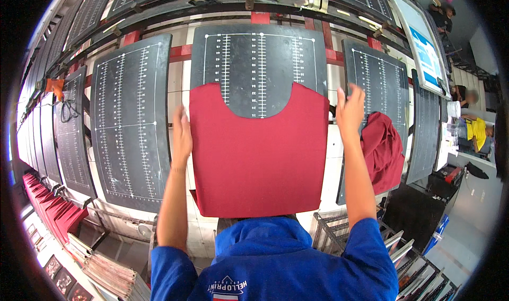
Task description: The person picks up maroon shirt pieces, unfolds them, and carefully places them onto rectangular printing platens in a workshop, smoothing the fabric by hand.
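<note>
A red cut piece of fabric (260,158) with a scooped neckline lies flat on the middle black ruled printing board (260,62). My left hand (182,134) hovers at the fabric's left edge with fingers spread, holding nothing. My right hand (350,110) is raised beside the fabric's upper right corner, fingers apart, apart from the cloth. Both forearms come up from my blue sleeves at the bottom.
More black ruled boards stand to the left (130,120) and right (379,83); a crumpled dark red garment (383,150) hangs on the right one. Red fabric stacks (53,211) line the lower left. Metal racks (408,253) stand lower right. A person in yellow (477,131) sits far right.
</note>
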`<state>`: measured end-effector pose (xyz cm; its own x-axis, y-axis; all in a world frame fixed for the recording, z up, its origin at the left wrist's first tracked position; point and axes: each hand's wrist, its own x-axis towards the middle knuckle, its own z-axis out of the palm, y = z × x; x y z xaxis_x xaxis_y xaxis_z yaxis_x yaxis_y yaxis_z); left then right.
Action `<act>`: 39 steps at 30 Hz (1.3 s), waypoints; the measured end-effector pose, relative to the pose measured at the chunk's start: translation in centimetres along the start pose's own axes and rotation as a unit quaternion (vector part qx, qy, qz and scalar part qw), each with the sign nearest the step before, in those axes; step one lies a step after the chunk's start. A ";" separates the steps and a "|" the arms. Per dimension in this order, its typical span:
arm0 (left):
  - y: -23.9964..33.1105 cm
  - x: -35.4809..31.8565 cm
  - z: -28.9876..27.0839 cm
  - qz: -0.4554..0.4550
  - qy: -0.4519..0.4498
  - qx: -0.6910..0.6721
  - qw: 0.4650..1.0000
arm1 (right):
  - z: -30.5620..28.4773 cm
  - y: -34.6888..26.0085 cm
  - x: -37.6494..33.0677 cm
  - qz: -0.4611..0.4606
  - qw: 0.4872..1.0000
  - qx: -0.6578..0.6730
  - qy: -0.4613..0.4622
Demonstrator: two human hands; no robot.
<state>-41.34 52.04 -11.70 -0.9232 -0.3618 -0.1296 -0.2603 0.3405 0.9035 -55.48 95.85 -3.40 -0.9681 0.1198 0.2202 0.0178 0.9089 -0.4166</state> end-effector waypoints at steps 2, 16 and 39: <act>-6.1 -6.8 -0.9 -0.233 -0.094 -0.288 0.924 | -0.7 0.4 -3.6 -0.048 0.997 0.056 -0.004; -6.4 -17.5 -1.8 -0.328 -0.039 -0.339 0.881 | 3.5 -9.9 -11.9 -0.243 0.951 -0.068 -0.180; 6.5 -21.6 -0.8 0.031 0.059 0.269 0.961 | 0.1 -12.9 -21.7 -0.562 0.648 0.060 -0.511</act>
<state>-22.88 61.42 -2.68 -0.9111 -0.4122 -0.0060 -0.3439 0.7521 0.5622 -34.73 81.50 -2.86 -0.0136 -0.9734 -0.2286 -0.8017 0.1472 -0.5793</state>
